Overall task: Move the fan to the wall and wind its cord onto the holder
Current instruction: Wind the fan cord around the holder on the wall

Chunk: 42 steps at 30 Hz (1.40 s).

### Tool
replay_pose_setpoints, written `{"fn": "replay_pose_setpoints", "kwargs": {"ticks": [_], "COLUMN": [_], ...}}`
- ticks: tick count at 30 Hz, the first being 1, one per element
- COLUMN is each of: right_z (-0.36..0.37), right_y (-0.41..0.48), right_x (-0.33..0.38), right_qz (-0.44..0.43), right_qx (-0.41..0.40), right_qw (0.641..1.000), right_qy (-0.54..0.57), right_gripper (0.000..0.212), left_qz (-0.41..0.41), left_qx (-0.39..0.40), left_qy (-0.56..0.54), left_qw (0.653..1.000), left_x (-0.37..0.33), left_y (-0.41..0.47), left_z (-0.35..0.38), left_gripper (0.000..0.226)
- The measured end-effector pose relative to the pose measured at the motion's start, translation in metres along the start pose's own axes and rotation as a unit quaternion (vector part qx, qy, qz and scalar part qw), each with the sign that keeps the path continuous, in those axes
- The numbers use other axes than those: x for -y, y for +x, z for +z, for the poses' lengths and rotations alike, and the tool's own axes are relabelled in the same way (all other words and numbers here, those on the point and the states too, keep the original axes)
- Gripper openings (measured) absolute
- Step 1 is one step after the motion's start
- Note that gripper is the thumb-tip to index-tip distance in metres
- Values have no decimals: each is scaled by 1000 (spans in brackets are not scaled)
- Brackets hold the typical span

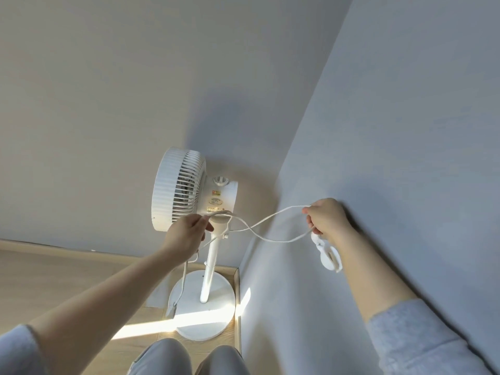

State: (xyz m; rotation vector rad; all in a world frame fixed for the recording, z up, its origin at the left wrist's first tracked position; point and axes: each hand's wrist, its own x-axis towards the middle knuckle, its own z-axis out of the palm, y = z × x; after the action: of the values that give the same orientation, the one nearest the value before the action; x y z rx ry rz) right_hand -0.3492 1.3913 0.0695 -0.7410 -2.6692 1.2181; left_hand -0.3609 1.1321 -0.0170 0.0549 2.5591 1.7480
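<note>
A white pedestal fan (186,188) stands upright in the room corner, its round base (219,301) on the wooden floor, close to both walls. Its white cord (270,220) runs from the neck of the fan in a crossed loop between my hands. My left hand (186,232) pinches the cord just below the fan head. My right hand (328,217) grips the cord's other end against the right wall, with a white holder or plug piece (328,254) hanging under it. A further stretch of cord (184,274) drops to a grey plug (171,309) by the base.
The grey right wall (392,131) and the pale back wall (94,104) meet behind the fan. A wooden skirting (67,251) runs along the floor. My knees (189,358) are at the bottom edge. A sunlit strip (151,327) crosses the floor.
</note>
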Motion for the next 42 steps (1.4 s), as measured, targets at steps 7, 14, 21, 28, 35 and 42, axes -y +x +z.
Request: {"fn": "replay_pose_setpoints", "kwargs": {"ticks": [7, 14, 21, 28, 35, 42], "right_z": [-18, -21, -15, -8, -8, -9], "right_y": [-6, -29, -46, -43, -53, -80], "right_x": [2, 21, 18, 23, 13, -15], "right_qz": [-124, -62, -45, -32, 2, -62], "right_qx": [-119, -58, -70, -69, -44, -121], "right_qw": [960, 873, 876, 858, 865, 897], "right_qy": [-220, -480, -476, -509, -500, -421], "right_gripper": [22, 25, 27, 20, 27, 17], "left_qz": [32, 17, 2, 5, 3, 1], "left_qx": [40, 63, 87, 89, 96, 110], "left_qy": [-37, -55, -83, -98, -92, -97], "left_qw": [998, 996, 993, 991, 991, 989], "left_x": [3, 14, 24, 24, 25, 21], "left_y": [-3, -7, -12, -7, -6, -15], "left_z": [20, 35, 43, 43, 47, 46], "left_gripper": [37, 34, 34, 35, 34, 33]}}
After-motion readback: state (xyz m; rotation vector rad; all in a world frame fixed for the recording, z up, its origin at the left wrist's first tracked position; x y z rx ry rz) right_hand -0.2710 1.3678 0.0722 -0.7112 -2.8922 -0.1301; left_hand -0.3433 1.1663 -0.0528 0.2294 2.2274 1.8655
